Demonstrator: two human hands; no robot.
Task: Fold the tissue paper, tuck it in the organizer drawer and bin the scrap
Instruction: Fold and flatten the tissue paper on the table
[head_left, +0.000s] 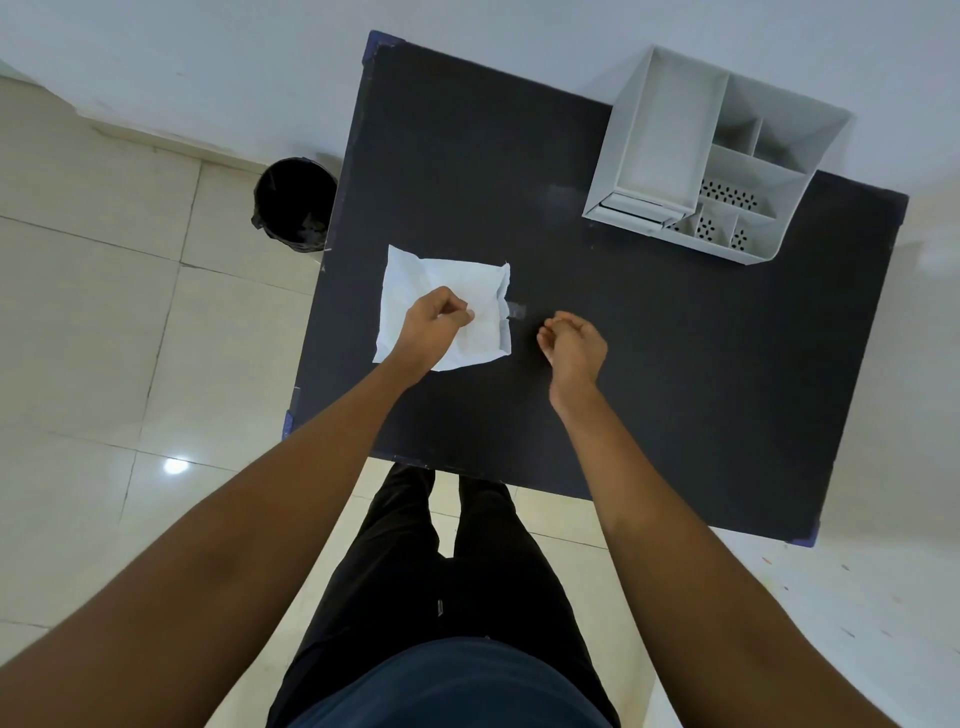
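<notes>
A crumpled white tissue paper (415, 278) lies spread flat on the left part of the black table (649, 374). My left hand (434, 325) rests over its middle, fingers curled and pinching the sheet. My right hand (571, 348) hovers over bare table just right of the tissue, fingers loosely curled with nothing in them. A small pale scrap (517, 310) lies on the table by the tissue's right edge. The grey organizer (727, 156) stands at the far right corner, its small drawer (641, 208) at the front left looking shut.
A black bin (293, 202) with a dark liner stands on the tiled floor beside the table's far left edge. A white wall runs behind the table. My legs are at the near table edge.
</notes>
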